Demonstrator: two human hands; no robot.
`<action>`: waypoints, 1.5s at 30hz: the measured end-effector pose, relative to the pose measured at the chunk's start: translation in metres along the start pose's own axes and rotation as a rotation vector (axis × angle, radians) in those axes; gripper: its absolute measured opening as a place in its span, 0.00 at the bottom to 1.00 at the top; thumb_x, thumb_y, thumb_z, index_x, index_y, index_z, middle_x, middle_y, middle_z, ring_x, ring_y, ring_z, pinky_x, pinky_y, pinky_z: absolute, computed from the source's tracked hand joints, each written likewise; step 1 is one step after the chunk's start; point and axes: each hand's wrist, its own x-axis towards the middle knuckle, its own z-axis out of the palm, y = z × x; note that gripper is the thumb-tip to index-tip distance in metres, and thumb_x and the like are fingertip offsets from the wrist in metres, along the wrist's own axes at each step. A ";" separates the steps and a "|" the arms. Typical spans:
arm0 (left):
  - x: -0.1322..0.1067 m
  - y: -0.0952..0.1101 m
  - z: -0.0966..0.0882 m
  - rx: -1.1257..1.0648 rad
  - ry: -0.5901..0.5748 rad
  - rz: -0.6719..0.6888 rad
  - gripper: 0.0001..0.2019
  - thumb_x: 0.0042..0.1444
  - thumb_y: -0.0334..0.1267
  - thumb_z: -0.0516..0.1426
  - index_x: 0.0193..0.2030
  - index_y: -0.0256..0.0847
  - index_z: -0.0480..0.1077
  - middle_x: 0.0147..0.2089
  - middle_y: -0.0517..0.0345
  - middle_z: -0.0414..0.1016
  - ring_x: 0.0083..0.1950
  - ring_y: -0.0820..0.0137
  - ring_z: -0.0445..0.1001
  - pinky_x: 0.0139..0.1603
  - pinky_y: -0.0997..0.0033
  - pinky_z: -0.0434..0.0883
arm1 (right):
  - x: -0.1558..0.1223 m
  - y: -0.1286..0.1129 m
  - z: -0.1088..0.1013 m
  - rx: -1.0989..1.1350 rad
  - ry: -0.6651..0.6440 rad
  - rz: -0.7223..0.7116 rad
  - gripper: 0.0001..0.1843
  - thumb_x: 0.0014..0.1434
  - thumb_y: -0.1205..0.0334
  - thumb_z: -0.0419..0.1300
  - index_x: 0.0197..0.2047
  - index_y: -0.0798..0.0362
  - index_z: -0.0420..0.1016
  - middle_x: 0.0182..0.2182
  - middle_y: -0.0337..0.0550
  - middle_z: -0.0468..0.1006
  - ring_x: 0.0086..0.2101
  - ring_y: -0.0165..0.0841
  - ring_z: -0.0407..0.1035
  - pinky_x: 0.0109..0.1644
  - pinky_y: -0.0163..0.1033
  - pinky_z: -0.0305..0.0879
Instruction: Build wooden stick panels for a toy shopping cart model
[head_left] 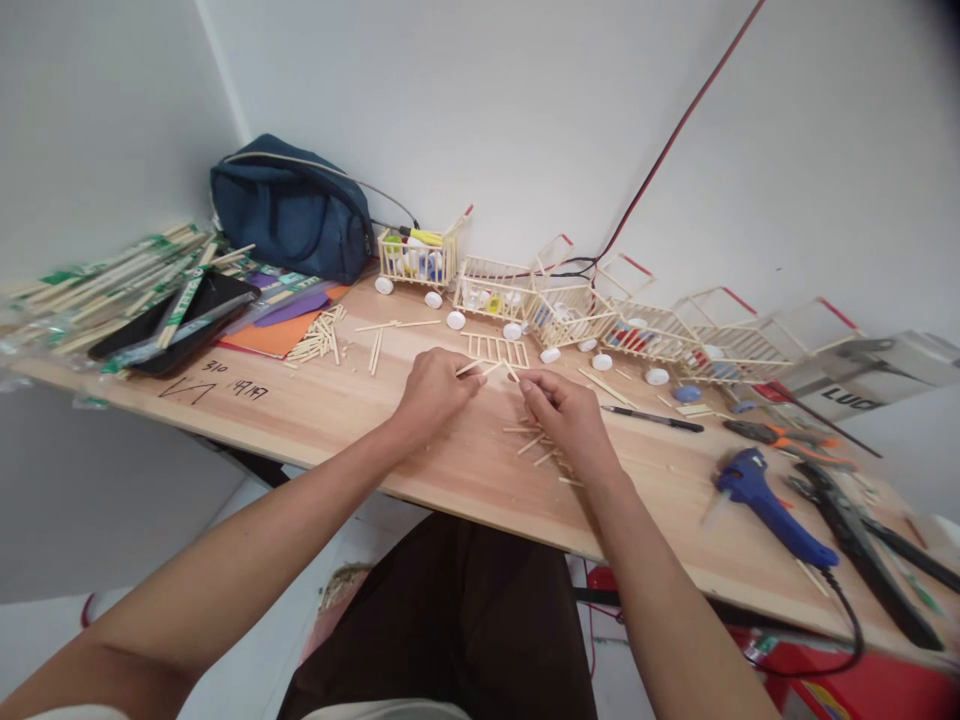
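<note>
My left hand (442, 388) pinches a short wooden stick (470, 367) above the middle of the table. In my right hand (562, 405), finger and thumb are closed on another thin wooden stick (512, 371). The stick tips come close together between the hands; whether they touch I cannot tell. Just beyond them lies a small flat ladder-like panel of glued sticks (498, 349). Partly hidden under my right hand is a second stick piece with several prongs (529, 444).
Several miniature stick carts (416, 262) with white wheels line the wall. Cut sticks (319, 337), wrapped chopsticks (112, 285) and a blue bag (292, 210) are at left. At right lie a pen (652, 418), a blue glue gun (772, 505), orange-handled pliers (787, 437) and a long black tool (862, 550).
</note>
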 end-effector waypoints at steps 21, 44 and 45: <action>-0.001 0.002 0.000 -0.028 0.020 -0.022 0.13 0.49 0.38 0.55 0.17 0.36 0.65 0.19 0.64 0.52 0.24 0.76 0.55 0.27 0.72 0.47 | 0.000 0.002 -0.002 -0.018 0.043 -0.058 0.18 0.61 0.55 0.55 0.47 0.55 0.79 0.20 0.34 0.65 0.21 0.27 0.54 0.26 0.34 0.49; -0.001 0.001 0.000 -0.060 0.044 0.020 0.13 0.49 0.39 0.55 0.17 0.36 0.65 0.18 0.63 0.54 0.25 0.75 0.56 0.27 0.74 0.50 | 0.000 0.002 -0.003 -0.112 0.110 -0.108 0.17 0.61 0.56 0.55 0.46 0.55 0.79 0.22 0.37 0.71 0.22 0.28 0.59 0.29 0.34 0.55; -0.001 0.001 0.000 -0.063 0.043 0.018 0.13 0.49 0.39 0.55 0.17 0.36 0.65 0.19 0.63 0.54 0.25 0.75 0.56 0.27 0.73 0.50 | 0.000 0.002 -0.003 -0.106 0.111 -0.106 0.17 0.61 0.56 0.55 0.46 0.55 0.79 0.23 0.37 0.72 0.23 0.28 0.59 0.29 0.34 0.56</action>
